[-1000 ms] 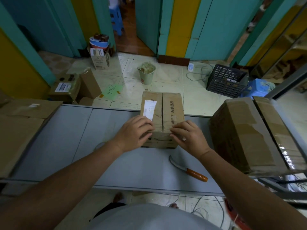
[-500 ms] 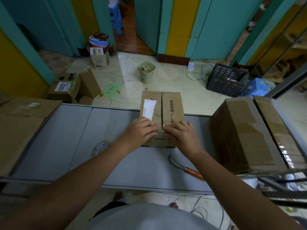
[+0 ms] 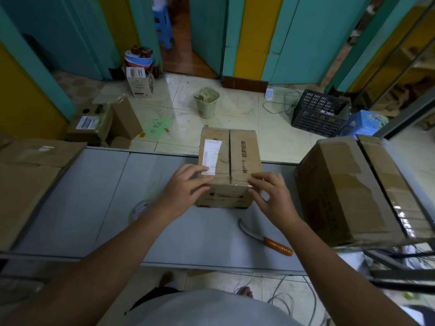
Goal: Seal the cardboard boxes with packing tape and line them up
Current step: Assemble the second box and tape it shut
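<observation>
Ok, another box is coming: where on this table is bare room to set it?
Widest bare stretch of table: between the flattened cardboard at left and the small box, beyond the tape roll. Crowded at right: knife, then the large box.

I see teal-and-yellow wall panels [image 3: 306, 38] above a glossy tiled floor [image 3: 237, 114]; an open doorway [image 3: 181, 52] sits at twelve o'clock, a black crate [image 3: 317, 114] at two.
</observation>
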Action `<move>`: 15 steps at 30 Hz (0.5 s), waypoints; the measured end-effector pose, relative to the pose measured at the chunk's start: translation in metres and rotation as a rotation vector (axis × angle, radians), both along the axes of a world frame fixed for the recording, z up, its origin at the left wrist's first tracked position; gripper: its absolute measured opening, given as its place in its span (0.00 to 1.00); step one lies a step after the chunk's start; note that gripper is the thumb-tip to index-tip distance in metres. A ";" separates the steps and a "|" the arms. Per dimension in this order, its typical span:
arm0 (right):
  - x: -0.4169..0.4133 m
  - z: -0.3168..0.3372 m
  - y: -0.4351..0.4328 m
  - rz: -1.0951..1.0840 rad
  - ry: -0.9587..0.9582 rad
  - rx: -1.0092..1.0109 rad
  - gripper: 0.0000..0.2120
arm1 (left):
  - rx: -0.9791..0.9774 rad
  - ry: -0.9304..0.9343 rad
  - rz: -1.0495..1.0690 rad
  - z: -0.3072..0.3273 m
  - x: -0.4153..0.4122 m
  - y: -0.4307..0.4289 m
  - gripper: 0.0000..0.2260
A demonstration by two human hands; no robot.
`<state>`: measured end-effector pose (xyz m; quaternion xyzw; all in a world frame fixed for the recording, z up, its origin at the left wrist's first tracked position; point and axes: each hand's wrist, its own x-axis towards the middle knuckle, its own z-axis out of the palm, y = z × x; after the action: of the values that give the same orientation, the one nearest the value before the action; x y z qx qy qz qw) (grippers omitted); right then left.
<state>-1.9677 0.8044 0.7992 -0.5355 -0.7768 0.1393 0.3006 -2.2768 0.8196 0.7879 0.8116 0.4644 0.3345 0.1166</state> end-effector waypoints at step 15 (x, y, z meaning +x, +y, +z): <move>-0.010 -0.010 -0.025 -0.341 0.512 -0.235 0.11 | -0.429 -0.632 0.301 -0.006 0.001 -0.029 0.13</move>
<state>-1.9775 0.7792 0.7893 -0.6365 -0.5539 0.3059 0.4410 -2.2758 0.7902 0.7816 0.5490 0.5787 0.4764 0.3699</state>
